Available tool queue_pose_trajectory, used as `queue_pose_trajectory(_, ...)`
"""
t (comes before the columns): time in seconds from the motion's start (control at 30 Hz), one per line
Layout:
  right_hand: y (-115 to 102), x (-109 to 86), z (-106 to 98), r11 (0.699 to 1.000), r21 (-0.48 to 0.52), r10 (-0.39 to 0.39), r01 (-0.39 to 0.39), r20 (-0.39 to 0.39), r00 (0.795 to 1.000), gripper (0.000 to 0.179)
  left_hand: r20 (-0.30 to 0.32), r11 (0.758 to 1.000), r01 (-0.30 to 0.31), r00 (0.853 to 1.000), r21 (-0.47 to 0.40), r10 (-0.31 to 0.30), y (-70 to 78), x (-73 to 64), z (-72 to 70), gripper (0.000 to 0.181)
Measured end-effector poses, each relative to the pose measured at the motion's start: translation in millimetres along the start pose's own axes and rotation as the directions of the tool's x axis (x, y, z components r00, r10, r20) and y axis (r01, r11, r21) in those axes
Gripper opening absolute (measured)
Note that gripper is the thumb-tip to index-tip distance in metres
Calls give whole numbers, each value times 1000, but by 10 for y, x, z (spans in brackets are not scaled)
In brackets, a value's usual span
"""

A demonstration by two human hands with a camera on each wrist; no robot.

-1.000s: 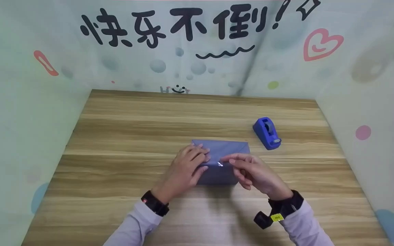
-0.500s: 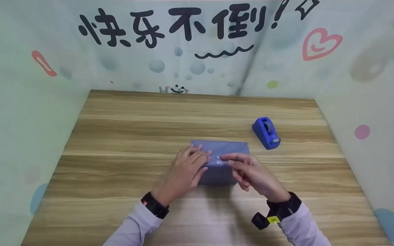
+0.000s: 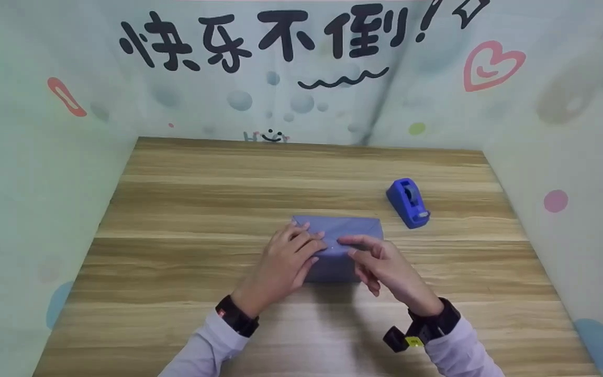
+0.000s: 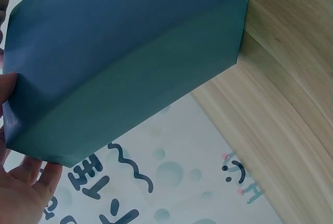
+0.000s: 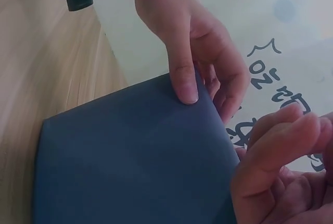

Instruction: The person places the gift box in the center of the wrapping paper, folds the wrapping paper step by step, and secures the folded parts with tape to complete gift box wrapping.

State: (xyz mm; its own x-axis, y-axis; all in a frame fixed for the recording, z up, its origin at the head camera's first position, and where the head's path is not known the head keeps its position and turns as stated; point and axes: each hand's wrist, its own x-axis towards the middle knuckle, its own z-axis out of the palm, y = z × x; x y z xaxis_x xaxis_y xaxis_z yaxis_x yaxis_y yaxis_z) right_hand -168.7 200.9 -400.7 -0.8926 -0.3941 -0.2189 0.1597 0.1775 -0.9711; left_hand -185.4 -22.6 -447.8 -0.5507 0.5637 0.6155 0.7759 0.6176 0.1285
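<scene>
A box wrapped in blue-violet paper (image 3: 333, 267) sits on the table in front of me, with diagonal folds on its top. My left hand (image 3: 280, 256) holds its left side, fingers over the top and thumb against the near face; the right wrist view also shows that thumb (image 5: 184, 83) on the paper. At the top near edge, the right hand (image 3: 385, 264) touches the paper with an extended index finger, its thumb close to the edge and the other fingers loosely bent. Between the hands, a tiny glint (image 3: 332, 248) marks the paper where clear tape showed earlier.
Behind the box to the right, a blue tape dispenser (image 3: 409, 203) stands on the wood-grain table (image 3: 202, 199). Pale printed panels (image 3: 301, 73) with lettering rise along the back and both sides. A small black camera (image 3: 397, 339) hangs off the right wrist strap.
The right index finger and thumb have shifted slightly along the box's top near edge. The bright patch of clear tape there has shrunk to a small glint. The left hand stays nearly still.
</scene>
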Motion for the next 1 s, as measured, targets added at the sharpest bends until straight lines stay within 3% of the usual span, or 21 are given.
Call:
queue_pose_trajectory(0.3,-16,-6,-26,995,103,-18,14,40,999,37,-29,1000,-12,1000,-3,12,4,-6,4,23)
queue_pose_trajectory(0.57,14,34,-14,999,51,11,-12,22,1000,35,-106,997,-70,992,-11,69,38,-23,47,22)
queue_pose_trajectory(0.77,23,26,-3,1000,-6,1,-1,3,1000,35,-86,998,-68,994,8,68,64,-37,68,24)
queue_pose_trajectory(1.0,12,3,-2,999,-43,-6,6,-6,1000,35,-53,997,-71,996,17,71,69,-25,60,46)
